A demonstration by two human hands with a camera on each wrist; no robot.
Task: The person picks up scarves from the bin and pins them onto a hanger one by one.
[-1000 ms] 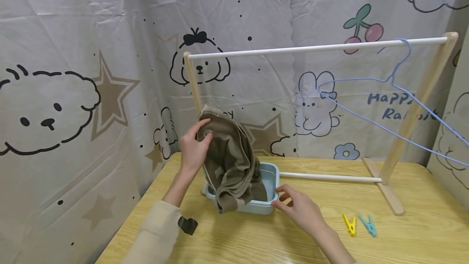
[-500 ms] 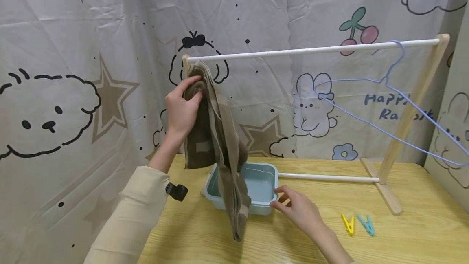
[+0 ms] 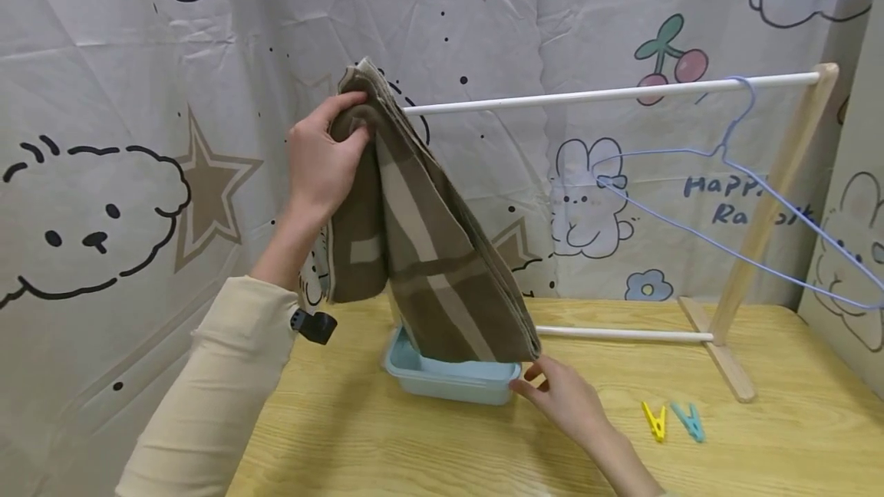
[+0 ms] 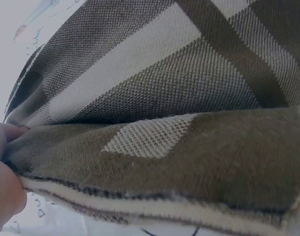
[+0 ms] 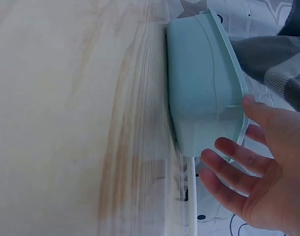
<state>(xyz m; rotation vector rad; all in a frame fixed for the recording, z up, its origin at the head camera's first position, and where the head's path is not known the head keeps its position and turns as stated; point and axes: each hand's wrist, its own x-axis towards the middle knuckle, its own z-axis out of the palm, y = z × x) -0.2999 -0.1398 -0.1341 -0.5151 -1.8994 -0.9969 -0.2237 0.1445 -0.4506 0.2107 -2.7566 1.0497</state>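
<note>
A folded brown-and-beige checked knitted cloth (image 3: pixel 442 274) hangs from my left hand (image 3: pixel 323 156), which pinches its top between thumb and fingers. In the left wrist view the knit cloth (image 4: pixel 154 88) fills most of the picture, with layered edges showing. Its lower end hangs above and partly in front of a light blue plastic basin (image 3: pixel 449 384), hiding the basin's back. My right hand (image 3: pixel 569 401) pinches the basin's right front corner. In the right wrist view the thumb lies on the rim of the basin (image 5: pixel 194 88), the other fingers spread beside it.
Behind the basin stands a rack with a white top rail (image 3: pixel 587 94) and wooden posts. A blue wire hanger (image 3: pixel 725 156) hooks over the rail's right part. On the table (image 3: pixel 539 466) lie a yellow clothespin (image 3: pixel 654 422) and a blue clothespin (image 3: pixel 688 422).
My left hand has raised the cloth up and leftward out of the basin, and its folds have dropped down longer. The right hand has stayed at the basin's corner.
</note>
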